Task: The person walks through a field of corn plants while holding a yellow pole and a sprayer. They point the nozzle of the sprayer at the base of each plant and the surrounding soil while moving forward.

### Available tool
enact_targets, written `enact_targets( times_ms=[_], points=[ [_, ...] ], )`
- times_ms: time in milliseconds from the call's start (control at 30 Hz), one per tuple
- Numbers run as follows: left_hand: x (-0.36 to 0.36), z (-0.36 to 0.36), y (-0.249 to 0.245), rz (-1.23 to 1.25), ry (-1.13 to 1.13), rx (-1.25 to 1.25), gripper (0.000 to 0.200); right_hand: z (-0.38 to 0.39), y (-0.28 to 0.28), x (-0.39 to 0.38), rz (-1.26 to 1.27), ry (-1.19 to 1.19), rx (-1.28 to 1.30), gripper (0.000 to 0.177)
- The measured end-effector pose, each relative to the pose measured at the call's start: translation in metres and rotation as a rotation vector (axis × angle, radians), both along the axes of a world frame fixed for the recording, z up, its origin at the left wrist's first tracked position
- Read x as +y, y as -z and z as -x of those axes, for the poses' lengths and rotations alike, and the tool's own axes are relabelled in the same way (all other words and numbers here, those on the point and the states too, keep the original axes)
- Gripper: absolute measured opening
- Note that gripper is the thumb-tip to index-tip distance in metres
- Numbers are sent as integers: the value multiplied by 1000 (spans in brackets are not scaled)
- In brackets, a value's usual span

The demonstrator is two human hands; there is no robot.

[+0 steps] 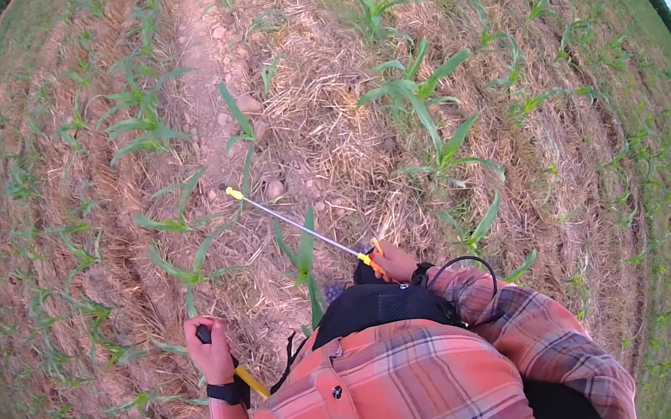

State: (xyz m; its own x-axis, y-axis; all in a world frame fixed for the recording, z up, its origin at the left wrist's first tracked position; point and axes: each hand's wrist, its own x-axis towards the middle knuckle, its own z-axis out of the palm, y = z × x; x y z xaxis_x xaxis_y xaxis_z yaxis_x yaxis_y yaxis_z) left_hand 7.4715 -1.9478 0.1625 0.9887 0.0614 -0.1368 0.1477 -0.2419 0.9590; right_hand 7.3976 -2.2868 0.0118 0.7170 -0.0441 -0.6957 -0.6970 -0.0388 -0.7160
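Note:
My right hand (396, 262) is closed round the orange and yellow handle of a spray wand (303, 228). The thin metal tube slants up and left over the ground to a yellow nozzle (234, 193), beside young green plants. At the lower left, my left hand (210, 350) is wrapped round the black grip of a lever (251, 380), whose yellow shaft runs down toward my body. A dark hose (477, 258) loops beside my right wrist.
Rows of young leafy plants (422, 91) grow through straw and dry soil on both sides. Stones (249, 104) lie along a bare strip of earth ahead. A black bag (379, 305) sits at my waist.

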Motion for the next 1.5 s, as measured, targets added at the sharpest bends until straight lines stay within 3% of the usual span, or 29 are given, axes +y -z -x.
enact_targets(
  times_ms=[167, 267, 300, 367, 433, 500, 567, 767, 1033, 1100, 1200, 1300, 1500],
  points=[
    [-20, -36, -5, -74, -71, -56, 12, -48, 31, -22, 104, -51, -31, 19],
    [-43, -64, -11, -95, -122, -161, 11, -70, 62, -53, 132, 93, -99, 19],
    [-55, -78, -13, -96, -119, -185, 11, -73, 154, -71, 252, 64, -159, 20],
    [-79, -102, -16, -134, -89, -139, 12, -91, 107, -103, 239, 53, -86, 25],
    [-101, -129, -13, -132, -54, -161, 12, -104, 96, -128, 146, 192, -72, 27],
    [-125, -152, -13, -132, -8, -166, 12, -118, 66, -157, 385, 220, 0, 23],
    [-147, -172, -10, -131, 7, -166, 12, -120, 109, -188, 247, 391, -20, 20],
    [-181, -206, -1, -152, 14, -103, 13, -147, 83, -254, 185, 760, 59, 18],
    [-213, -265, 5, -179, 94, -163, 14, -170, 111, -322, 230, 896, -56, 21],
    [-223, -288, 5, -136, 78, -66, 13, -184, 110, -330, 238, 968, -61, 20],
    [-237, -336, 28, -166, 151, -168, 13, -208, 109, -332, 239, 993, -51, 19],
    [-254, -385, 40, -75, 182, -103, 13, -240, 106, -325, 260, 1001, -70, 19],
    [-262, -470, 35, -60, 159, -45, 13, -328, 107, -304, 231, 798, 58, 18]
  ],
)
